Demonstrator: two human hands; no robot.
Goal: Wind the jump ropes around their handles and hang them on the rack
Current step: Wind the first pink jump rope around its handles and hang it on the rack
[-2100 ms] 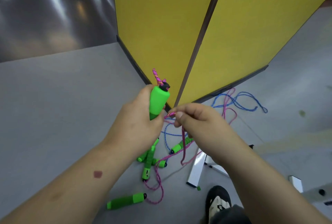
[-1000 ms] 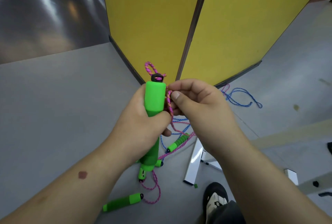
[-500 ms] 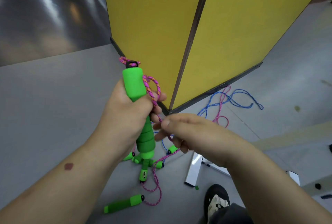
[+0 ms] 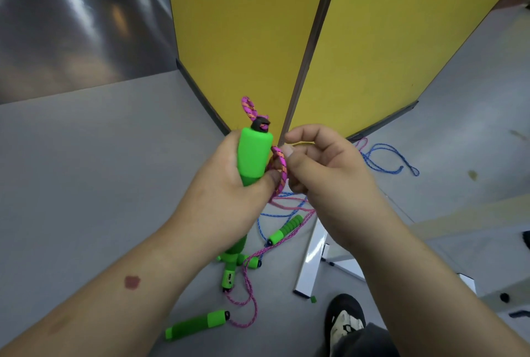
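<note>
My left hand grips a green foam jump-rope handle upright, with its black cap and a small pink loop on top. A pink braided rope runs down the handle's right side. My right hand pinches that rope beside the handle. Below my hands the pink rope hangs to the floor. More green handles lie there, tangled with pink and blue ropes. No rack with hooks shows clearly.
Two yellow panels meet in a corner just behind my hands. A white metal frame leg stands on the grey floor at the lower right. My shoe is beside it. A shiny metal wall fills the upper left.
My right hand has risen from below the handle to its right side, carrying the pink rope up. My left hand shifted the handle to the right and a little lower.
</note>
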